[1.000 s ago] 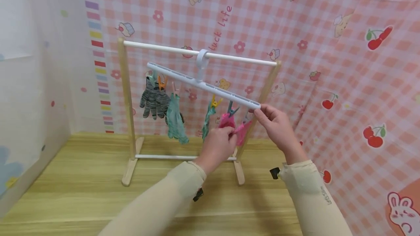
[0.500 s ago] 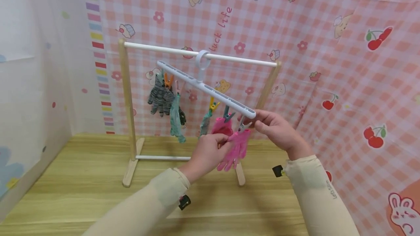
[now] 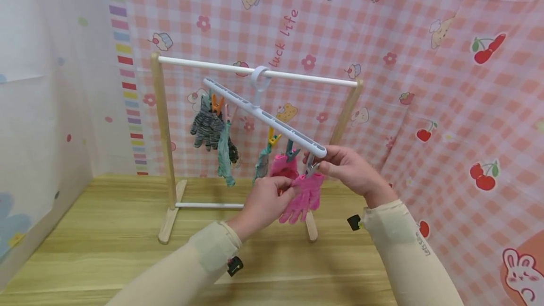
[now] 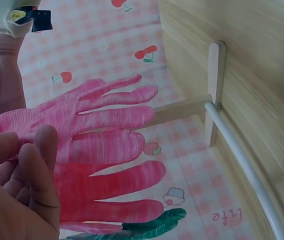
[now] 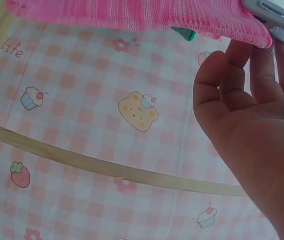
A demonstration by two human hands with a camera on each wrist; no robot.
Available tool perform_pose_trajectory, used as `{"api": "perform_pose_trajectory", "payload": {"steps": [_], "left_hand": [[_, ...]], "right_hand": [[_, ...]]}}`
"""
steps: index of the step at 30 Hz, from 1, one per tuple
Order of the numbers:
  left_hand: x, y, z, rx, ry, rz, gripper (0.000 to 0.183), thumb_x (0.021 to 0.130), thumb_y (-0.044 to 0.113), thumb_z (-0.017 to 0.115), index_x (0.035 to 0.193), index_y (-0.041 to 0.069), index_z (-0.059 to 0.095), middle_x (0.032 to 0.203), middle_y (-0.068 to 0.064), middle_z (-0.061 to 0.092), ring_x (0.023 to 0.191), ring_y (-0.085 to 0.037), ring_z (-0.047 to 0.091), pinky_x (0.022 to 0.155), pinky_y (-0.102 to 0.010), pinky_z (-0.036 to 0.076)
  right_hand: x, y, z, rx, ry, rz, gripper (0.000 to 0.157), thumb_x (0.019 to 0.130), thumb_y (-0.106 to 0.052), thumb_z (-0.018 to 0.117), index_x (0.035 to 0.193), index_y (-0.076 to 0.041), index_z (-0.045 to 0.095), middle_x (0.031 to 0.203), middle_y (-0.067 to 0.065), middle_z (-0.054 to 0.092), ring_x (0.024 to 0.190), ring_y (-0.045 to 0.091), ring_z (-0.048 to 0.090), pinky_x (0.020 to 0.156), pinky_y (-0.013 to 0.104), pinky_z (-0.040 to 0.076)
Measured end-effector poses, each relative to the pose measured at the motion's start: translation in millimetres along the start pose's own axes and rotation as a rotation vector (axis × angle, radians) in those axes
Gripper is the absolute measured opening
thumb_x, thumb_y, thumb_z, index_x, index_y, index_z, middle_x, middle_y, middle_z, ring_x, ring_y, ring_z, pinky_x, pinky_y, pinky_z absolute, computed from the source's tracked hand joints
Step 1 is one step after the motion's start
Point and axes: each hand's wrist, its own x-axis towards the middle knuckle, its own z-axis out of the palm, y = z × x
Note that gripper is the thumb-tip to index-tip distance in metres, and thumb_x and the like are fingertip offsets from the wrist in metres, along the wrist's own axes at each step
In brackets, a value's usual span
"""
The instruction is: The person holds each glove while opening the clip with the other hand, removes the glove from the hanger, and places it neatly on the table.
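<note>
Left grip (image 3: 264, 199): thumb and finger press together on the left top corner of the pink glove (image 3: 305, 196), so we have it by its cuff.
Right grip (image 3: 350, 171): pinched on the grey clip (image 3: 311, 169), as far as we can see; some of our fingers hide behind it.
Where the pink glove is: under the low right end of the white hanger (image 3: 265, 116), just below the grey clip, and to the right of our left grip.
Which way it points: long ways it goes up and down, cuff on top, fingers hanging down and leaning a bit left.
Nearer hand: our left grip is on the cuff, while our right grip sits just above its right side.
Clip and cuff: they meet at the top edge; we cannot tell if the clip bites the cloth. We think this little meeting place matters most, so the cuff should stay flat and straight under the clip.
White hanger: it slopes down toward our right grip, its hook round the white rod (image 3: 204, 63).
Next door: the other pink glove (image 3: 284, 168) hangs just to the left.
</note>
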Motion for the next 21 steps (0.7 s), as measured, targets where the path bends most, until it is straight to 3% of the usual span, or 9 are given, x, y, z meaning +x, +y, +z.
{"api": "perform_pose_trajectory", "payload": {"steps": [21], "left_hand": [[-10.3,-4.3,-1.1,0.043,-0.001,0.009,0.018,0.102,0.026,0.075,0.110,0.012,0.084,0.088,0.002,0.081,0.061,-0.004,0.052,0.054,-0.019,0.044]], "right_hand": [[-3,0,10.4,-0.079,0.132,0.000,0.016,0.103,-0.027,0.070,0.117,-0.024,0.079,0.109,-0.011,0.079,0.106,0.006,0.071,0.094,0.026,0.059]]}}
